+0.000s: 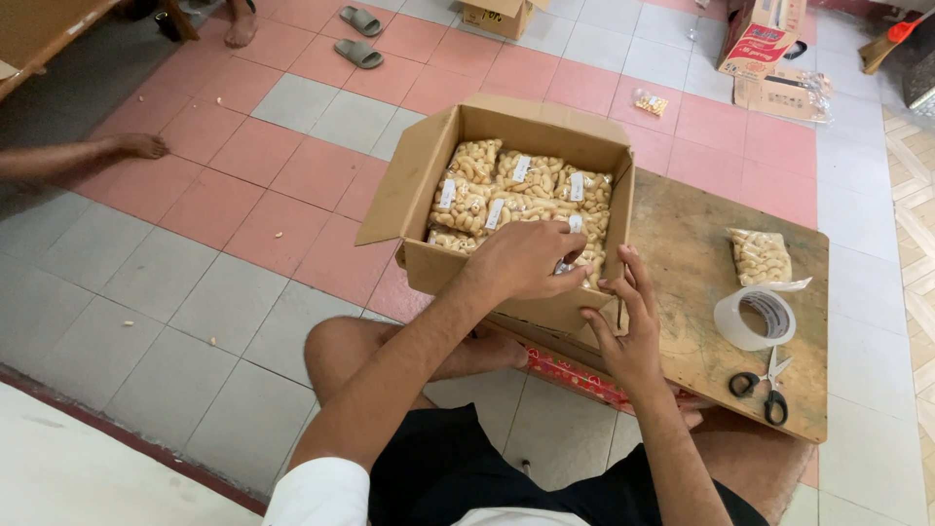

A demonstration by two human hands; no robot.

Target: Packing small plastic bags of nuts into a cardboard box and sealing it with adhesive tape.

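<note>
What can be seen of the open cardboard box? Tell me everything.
The cardboard box is plain brown, open at the top, its flaps standing outward. It sits tilted, resting partly on the wooden board and jutting over the tiled floor. Inside lie clear bags of pale snacks, each with a small white label, packed in rows. The left hand reaches over its near edge onto the bags; the right hand presses its fingers against the near wall.

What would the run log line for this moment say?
left hand: inside cardboard box, on snack bags | right hand: on box front wall | tape roll, scissors: on board
</note>
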